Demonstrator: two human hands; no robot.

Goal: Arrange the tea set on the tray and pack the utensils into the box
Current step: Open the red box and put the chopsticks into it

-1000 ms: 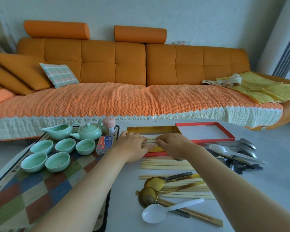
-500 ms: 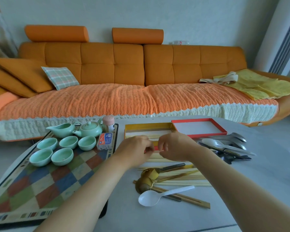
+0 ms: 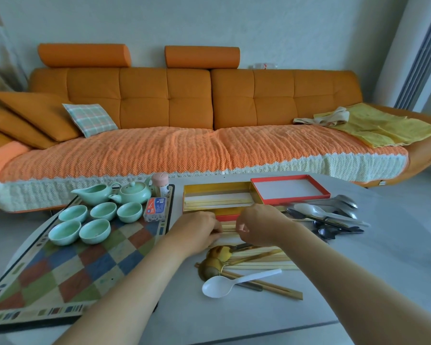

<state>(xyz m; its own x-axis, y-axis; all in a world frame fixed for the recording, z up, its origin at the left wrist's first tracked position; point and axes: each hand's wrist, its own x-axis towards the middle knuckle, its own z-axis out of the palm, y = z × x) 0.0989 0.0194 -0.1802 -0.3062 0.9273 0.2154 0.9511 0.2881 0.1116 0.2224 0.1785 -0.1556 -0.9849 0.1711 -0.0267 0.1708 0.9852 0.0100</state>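
The yellow-lined box (image 3: 192, 191) lies open on the table with a few wooden chopsticks (image 3: 219, 202) inside. Its red lid (image 3: 292, 199) sits beside it on the right. Just in front of the box, my left hand (image 3: 197, 232) and my right hand (image 3: 259, 225) pinch the two ends of a small bundle of chopsticks (image 3: 229, 228) lying on the table. On the checkered tray (image 3: 72, 270) at the left stand a green teapot (image 3: 135, 193), a green pitcher (image 3: 92, 194) and several green cups (image 3: 95, 230).
More chopsticks (image 3: 261, 261), two gold spoons (image 3: 217, 255) and a white plastic spoon (image 3: 229, 282) lie near me. Metal and white spoons (image 3: 334, 209) are piled at the right. A small blue packet (image 3: 156, 207) and a pink-lidded jar (image 3: 160, 184) stand on the tray. An orange sofa (image 3: 184, 108) is behind.
Both hands have drawn back out of the box toward me and now close on chopsticks lying in front of it. Chopsticks now lie in the box.
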